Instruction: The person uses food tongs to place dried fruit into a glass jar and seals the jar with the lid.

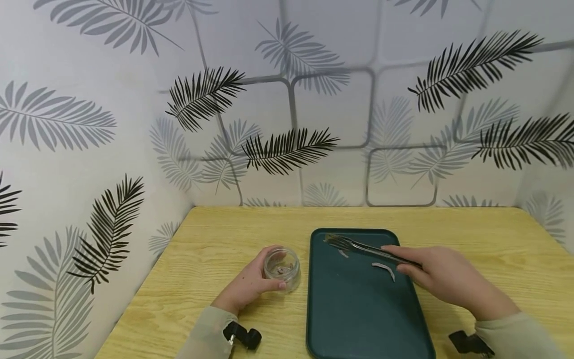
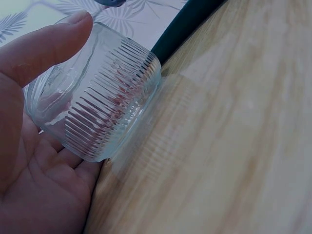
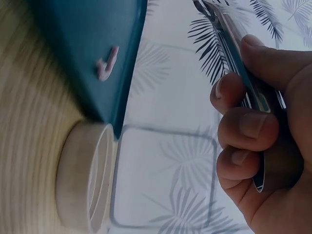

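My left hand grips a small clear glass jar, thumb at the near side and fingers round the back. The jar has ribbed walls, and reddish bits show inside it, low down. Metal tongs are held in my right hand, their tips over the far left part of a dark green tray. A pale, slim, worm-like piece lies curved on the tray beneath the tongs. Another small pale piece lies near the tong tips.
The tray rests lengthwise on a yellow wood-grain table, right of the jar. A round beige ring-shaped thing stands beside the tray in the right wrist view. A leaf-patterned wall borders the table at the back.
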Demonstrator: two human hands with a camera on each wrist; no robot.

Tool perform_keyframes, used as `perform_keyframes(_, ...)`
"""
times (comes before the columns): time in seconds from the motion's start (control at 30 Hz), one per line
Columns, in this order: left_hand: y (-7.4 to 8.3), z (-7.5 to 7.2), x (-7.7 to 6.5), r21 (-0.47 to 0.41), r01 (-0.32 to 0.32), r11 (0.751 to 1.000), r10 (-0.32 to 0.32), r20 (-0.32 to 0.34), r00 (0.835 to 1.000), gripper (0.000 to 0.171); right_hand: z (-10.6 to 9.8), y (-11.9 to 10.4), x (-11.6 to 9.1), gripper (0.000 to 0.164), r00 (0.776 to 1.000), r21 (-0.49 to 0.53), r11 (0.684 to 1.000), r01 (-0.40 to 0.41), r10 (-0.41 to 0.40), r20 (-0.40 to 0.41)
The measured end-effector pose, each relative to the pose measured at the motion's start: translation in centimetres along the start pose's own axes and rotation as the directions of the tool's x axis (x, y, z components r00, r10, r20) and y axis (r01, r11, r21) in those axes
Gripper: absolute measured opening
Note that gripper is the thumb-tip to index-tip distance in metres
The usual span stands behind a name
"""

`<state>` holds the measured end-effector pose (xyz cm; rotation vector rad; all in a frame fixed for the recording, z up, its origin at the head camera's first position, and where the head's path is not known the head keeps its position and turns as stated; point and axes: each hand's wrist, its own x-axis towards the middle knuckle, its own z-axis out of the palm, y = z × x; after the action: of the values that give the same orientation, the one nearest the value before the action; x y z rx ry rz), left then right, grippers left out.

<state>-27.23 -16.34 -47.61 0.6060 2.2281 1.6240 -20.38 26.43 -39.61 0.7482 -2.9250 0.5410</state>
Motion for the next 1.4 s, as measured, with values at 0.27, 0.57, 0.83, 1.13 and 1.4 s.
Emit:
perform_keyframes(0.27, 0.0, 0.0, -0.1, -0.007, 0.005, 1.0, -0.005, 0.0, 1.0, 0.084, 0.3, -2.0, 1.4, 0.049, 0.998, 0.005, 0.998, 0.063, -0.063, -0.02)
perform_keyframes(0.57, 0.0, 0.1, 0.1, -0.003, 0.003, 1.0, -0.003, -0.01, 1.0, 0.083, 0.7, -3.3, 2.5, 0.049, 0.995, -0.001, 0.995, 0.1, -0.1, -0.008)
perform_keyframes(0.83, 0.0, 0.1, 0.1, -0.006, -0.006, 1.0, 0.006, -0.01, 1.0, 0.083, 0.8, -4.5, 3.3, 0.049, 0.994, -0.01, 0.994, 0.105, -0.105, 0.006)
perform_keyframes(1.13, 0.1, 0.0, 0.3, -0.007, -0.018, 1.0, 0.018, -0.015, 1.0, 0.082, 1.4, -5.4, 4.9, 0.049, 0.982, -0.001, 0.982, 0.189, -0.189, -0.026)
perform_keyframes(1.4, 0.1, 0.0, 0.2, 0.009, -0.013, 1.0, 0.013, -0.013, 1.0, 0.083, 2.0, -6.5, 5.9, 0.05, 0.981, -0.043, 0.982, 0.186, -0.188, -0.05)
